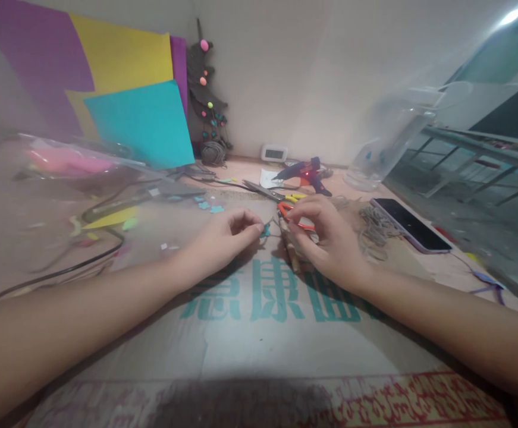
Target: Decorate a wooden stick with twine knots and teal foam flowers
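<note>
My left hand [236, 233] is closed in a pinch on a small teal piece [266, 230], which looks like foam with thin cord beside it. My right hand [325, 235] has thumb and forefinger curled together; what lies between them, if anything, is too small to make out. Just beside its fingertips lies a thin brown stick [293, 258] on the printed cardboard. Behind the right hand are scissors [265, 191], blades pointing left, and an orange handle [284, 208], partly hidden by the fingers. Small teal flower cutouts [216, 209] lie beyond the left hand.
A glue gun [303, 173] with a red light and a small white display [274, 153] stand at the back. To the right are a phone [410, 224], bundled cord [378, 223] and a clear plastic container [374, 142]. A black cable [102, 252] crosses the left side.
</note>
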The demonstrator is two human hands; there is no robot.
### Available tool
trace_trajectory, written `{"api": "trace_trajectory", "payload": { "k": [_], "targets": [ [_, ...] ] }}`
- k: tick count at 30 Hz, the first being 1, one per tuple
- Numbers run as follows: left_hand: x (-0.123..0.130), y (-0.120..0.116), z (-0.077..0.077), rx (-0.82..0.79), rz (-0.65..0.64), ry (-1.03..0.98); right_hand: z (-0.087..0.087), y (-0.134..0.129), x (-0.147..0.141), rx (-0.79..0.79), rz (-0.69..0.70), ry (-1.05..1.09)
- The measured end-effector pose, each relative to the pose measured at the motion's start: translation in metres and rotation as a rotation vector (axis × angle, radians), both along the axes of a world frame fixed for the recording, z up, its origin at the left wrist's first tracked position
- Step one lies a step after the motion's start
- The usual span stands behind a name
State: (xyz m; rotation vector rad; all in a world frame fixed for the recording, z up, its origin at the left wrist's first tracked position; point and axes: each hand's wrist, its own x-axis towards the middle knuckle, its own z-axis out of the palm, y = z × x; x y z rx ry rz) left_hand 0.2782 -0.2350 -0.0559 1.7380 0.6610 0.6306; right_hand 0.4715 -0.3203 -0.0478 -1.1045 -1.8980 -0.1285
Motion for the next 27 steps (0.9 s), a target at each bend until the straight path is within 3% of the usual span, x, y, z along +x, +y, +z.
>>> {"api": "trace_trajectory", "payload": {
  "k": [16, 27],
  "targets": [
    [0.0011, 0.0037, -0.0084, 0.013, -0.003, -0.020, -0.0017, -0.0026, 0.0019, 0.006, 0.025, -0.058],
    [0.0007, -0.0011, -0.0002, -0.008, -0.008, 0.017, -0.0059, -0.0035, 0.0023, -0.120, 0.067, 0.123]
  ]
}}
